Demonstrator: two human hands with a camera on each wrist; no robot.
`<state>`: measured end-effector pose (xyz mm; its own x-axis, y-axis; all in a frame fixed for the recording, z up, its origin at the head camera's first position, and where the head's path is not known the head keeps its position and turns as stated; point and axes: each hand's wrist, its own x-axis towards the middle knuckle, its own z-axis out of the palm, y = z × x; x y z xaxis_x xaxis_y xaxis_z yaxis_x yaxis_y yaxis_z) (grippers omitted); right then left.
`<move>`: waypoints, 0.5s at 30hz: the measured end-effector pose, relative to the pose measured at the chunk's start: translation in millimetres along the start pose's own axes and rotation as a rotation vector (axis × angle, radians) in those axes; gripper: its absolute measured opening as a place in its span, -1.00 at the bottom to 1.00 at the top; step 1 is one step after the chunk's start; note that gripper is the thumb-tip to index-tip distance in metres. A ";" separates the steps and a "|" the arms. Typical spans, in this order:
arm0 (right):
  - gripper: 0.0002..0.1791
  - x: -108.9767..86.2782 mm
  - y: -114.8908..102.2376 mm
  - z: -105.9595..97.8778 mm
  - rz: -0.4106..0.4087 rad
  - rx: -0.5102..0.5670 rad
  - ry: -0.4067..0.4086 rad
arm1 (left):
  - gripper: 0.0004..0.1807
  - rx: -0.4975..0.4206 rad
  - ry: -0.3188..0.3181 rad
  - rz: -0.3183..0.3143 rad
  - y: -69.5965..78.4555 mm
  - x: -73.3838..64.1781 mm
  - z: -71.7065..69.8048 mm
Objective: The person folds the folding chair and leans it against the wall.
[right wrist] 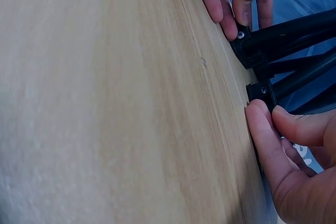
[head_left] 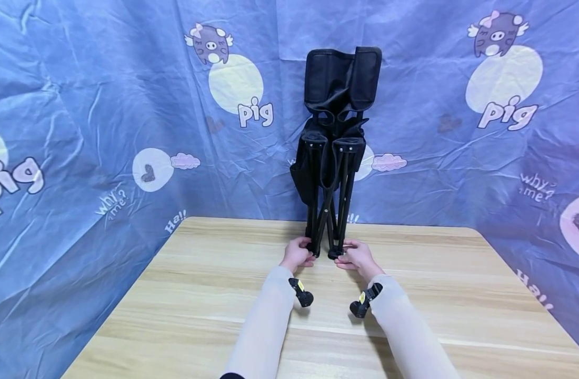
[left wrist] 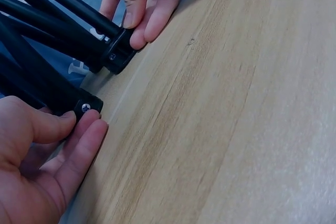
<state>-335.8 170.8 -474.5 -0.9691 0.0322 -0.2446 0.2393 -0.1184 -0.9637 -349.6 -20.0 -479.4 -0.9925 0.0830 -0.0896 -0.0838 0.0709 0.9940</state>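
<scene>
A black folding chair [head_left: 331, 73], folded together, stands upright near the table's back edge. Its fabric is bunched around the tubes, and the thin legs [head_left: 325, 210] cross low down. My left hand [head_left: 297, 254] pinches the plastic foot [left wrist: 88, 106] of the front left leg between thumb and fingers. On the other side, my right hand [head_left: 358, 258] holds the front right foot [right wrist: 262, 92] the same way. A screw head shows on each foot. The rear feet are partly hidden behind the front ones.
The wooden table [head_left: 199, 295] spreads out on both sides of my arms. Behind it hangs a blue printed cloth [head_left: 105, 105], close to the chair's back. A small black camera [head_left: 302, 295] sits on my left wrist, another camera [head_left: 362, 302] on my right.
</scene>
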 end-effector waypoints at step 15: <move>-0.30 0.2 0.2 2.1 -0.005 0.003 0.010 | -0.46 0.037 0.046 -0.003 2.3 -1.5 4.2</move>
<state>-336.1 168.7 -474.5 -0.9696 0.0424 -0.2410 0.2345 -0.1208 -0.9646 -348.0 -15.8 -477.3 -0.9954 0.0371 -0.0883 -0.0838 0.1079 0.9906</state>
